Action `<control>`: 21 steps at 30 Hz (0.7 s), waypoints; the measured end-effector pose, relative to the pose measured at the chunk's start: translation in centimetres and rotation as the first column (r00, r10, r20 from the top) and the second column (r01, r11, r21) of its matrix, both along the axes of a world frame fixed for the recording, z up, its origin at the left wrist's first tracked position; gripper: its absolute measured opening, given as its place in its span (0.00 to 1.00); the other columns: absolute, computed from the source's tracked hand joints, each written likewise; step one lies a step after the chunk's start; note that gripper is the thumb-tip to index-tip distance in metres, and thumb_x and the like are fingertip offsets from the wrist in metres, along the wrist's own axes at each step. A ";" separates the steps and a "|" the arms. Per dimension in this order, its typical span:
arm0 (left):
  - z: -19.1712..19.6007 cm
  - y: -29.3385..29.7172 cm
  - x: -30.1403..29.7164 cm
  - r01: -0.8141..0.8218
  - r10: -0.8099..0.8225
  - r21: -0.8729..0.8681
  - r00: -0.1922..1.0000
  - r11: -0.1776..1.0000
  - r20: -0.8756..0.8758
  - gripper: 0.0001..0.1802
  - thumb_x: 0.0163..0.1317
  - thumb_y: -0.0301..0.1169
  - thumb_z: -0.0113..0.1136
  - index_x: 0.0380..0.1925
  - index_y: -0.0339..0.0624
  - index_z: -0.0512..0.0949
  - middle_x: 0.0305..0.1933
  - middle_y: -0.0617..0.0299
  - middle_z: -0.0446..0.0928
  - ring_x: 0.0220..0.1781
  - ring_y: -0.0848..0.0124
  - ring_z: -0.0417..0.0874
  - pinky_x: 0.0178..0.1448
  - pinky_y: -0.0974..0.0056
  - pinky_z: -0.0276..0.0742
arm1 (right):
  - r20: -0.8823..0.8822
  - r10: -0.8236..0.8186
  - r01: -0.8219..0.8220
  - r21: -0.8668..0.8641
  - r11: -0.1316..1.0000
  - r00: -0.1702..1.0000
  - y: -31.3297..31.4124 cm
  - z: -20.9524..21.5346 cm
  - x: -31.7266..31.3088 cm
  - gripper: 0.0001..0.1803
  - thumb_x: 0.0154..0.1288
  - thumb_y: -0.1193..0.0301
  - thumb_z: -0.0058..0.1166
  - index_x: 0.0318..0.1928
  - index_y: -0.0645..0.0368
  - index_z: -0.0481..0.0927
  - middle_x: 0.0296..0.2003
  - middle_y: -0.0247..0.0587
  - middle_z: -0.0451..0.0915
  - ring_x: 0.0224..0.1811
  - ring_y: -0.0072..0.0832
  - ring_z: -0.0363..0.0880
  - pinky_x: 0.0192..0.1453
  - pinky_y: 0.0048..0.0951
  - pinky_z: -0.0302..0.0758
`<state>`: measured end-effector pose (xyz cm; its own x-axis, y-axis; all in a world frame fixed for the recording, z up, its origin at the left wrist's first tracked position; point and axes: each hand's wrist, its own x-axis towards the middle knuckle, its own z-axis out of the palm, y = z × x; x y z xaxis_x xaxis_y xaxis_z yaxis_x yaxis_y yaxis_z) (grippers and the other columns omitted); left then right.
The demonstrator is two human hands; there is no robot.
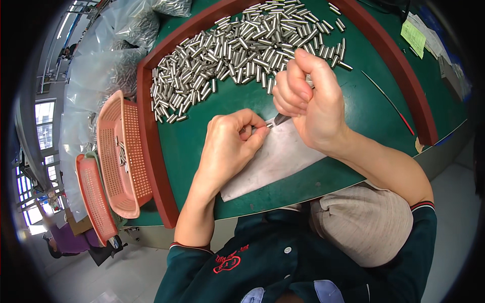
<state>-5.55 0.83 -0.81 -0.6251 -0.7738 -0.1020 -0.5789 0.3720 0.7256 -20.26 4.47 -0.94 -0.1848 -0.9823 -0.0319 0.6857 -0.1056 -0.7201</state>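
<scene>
The left hand [222, 139] has its fingers pinched on a small metal cylinder [270, 124], its end just clear of the fingertips. The right hand [321, 103], fingers clenched, grips a mostly hidden tool with a dark tapered tip [281, 119] close beside that cylinder; contact cannot be told. Below both sets of fingers, a pale cloth [275, 156] lies on the green desk [376, 129]. Beyond them spreads a heap of similar cylinders [242, 48]; left of them stands a pink basket [132, 171].
</scene>
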 end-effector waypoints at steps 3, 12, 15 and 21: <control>-0.1 0.0 0.1 -0.006 0.006 0.008 1.000 1.000 -0.009 0.04 0.43 0.22 0.59 0.20 0.32 0.75 0.09 0.62 0.61 0.11 0.75 0.60 0.18 0.68 0.58 | 0.000 0.004 -0.004 -0.007 1.000 1.000 0.0 -0.1 0.1 0.23 0.65 0.62 0.28 0.11 0.50 0.52 0.08 0.26 0.50 0.11 0.16 0.42 0.17 0.21 0.45; 0.1 0.0 0.0 0.005 -0.005 0.011 1.000 1.000 -0.002 0.04 0.43 0.21 0.59 0.20 0.32 0.75 0.09 0.60 0.62 0.11 0.74 0.61 0.18 0.68 0.58 | -0.044 0.020 -0.020 -0.011 1.000 0.999 -0.1 0.2 0.3 0.23 0.65 0.63 0.28 0.11 0.51 0.52 0.07 0.27 0.51 0.11 0.17 0.43 0.16 0.21 0.45; 0.2 0.1 0.0 0.003 -0.003 0.005 1.000 1.000 -0.002 0.04 0.44 0.21 0.59 0.20 0.32 0.75 0.09 0.59 0.63 0.11 0.73 0.62 0.18 0.67 0.59 | -0.063 0.023 -0.024 -0.016 1.000 0.998 -0.1 0.3 0.3 0.23 0.65 0.63 0.28 0.11 0.51 0.52 0.07 0.27 0.51 0.11 0.17 0.43 0.16 0.21 0.45; 0.3 0.2 -0.1 0.004 -0.004 -0.013 1.000 1.000 0.009 0.03 0.44 0.21 0.59 0.20 0.32 0.75 0.09 0.57 0.64 0.11 0.71 0.65 0.19 0.67 0.60 | -0.091 0.023 -0.024 -0.020 0.999 0.996 -0.1 0.2 0.5 0.23 0.65 0.64 0.27 0.11 0.51 0.52 0.07 0.27 0.51 0.11 0.17 0.43 0.16 0.21 0.45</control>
<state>-5.64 1.04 -0.51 -0.6274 -0.7725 -0.0977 -0.5840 0.3839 0.7153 -19.80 4.32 -0.73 -0.1629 -0.9866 0.0051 0.6202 -0.1063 -0.7772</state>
